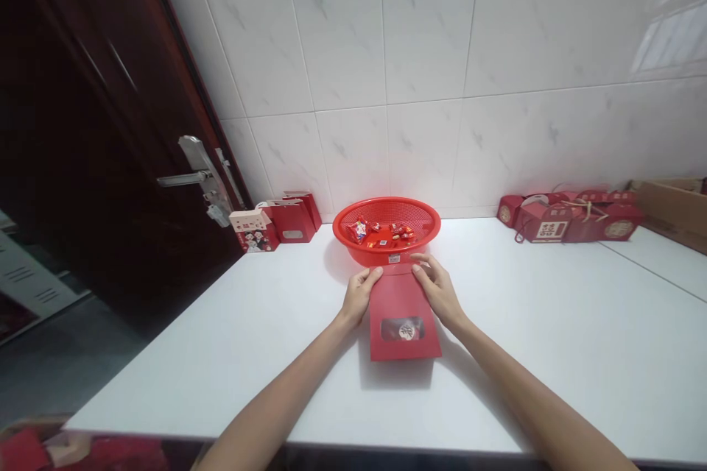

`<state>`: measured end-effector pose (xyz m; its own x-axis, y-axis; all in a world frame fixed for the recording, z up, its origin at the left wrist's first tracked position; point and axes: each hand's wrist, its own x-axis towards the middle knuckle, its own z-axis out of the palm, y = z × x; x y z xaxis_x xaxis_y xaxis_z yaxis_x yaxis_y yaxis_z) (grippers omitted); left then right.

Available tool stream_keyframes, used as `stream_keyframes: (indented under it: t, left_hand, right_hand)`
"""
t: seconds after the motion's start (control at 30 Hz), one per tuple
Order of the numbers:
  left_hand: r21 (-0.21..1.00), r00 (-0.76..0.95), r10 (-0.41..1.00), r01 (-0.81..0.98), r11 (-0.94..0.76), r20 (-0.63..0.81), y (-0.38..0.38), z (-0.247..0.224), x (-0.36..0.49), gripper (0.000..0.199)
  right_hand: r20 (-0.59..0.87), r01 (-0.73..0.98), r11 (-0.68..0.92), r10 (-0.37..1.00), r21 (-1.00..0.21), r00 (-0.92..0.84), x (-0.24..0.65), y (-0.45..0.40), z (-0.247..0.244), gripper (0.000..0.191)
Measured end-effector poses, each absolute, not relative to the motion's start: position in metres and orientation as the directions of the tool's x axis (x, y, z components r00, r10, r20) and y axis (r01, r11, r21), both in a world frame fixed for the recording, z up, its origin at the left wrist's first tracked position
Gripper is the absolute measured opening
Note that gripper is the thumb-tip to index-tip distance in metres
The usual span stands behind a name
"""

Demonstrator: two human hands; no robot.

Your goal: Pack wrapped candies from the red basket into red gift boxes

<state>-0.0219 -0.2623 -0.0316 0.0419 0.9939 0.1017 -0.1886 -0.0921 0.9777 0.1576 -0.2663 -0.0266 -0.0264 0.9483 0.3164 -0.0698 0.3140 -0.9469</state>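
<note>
A flat red gift box (pixel 402 316) with a small round window lies on the white table (pixel 552 353), just in front of a red mesh basket (pixel 387 246). My left hand (pixel 360 294) grips the box's far left corner. My right hand (pixel 439 288) holds its far right corner. Both hands sit close to the basket's near rim. Inside the basket lie several small red-wrapped candies (pixel 381 232).
Folded red gift boxes (pixel 276 224) stand at the back left by the tiled wall. More red boxes (pixel 568 217) and a cardboard carton (pixel 671 210) lie at the back right. A dark door with a metal handle (pixel 188 176) is at the left.
</note>
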Motion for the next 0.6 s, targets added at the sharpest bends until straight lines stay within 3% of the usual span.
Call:
stream_keyframes:
  t: [0.23, 0.6]
  left_hand:
    - [0.961, -0.023, 0.969, -0.126, -0.245, 0.244, -0.267, -0.019, -0.015, 0.054]
    - [0.903, 0.024, 0.907, -0.112, -0.415, 0.42, -0.263, -0.002, -0.008, 0.051]
  right_hand:
    - [0.213, -0.135, 0.202, 0.974, -0.97, -0.072, 0.165, -0.262, -0.018, 0.053]
    - [0.434, -0.208, 0.412, 0.898, -0.887, -0.073, 0.171, -0.264, -0.002, 0.042]
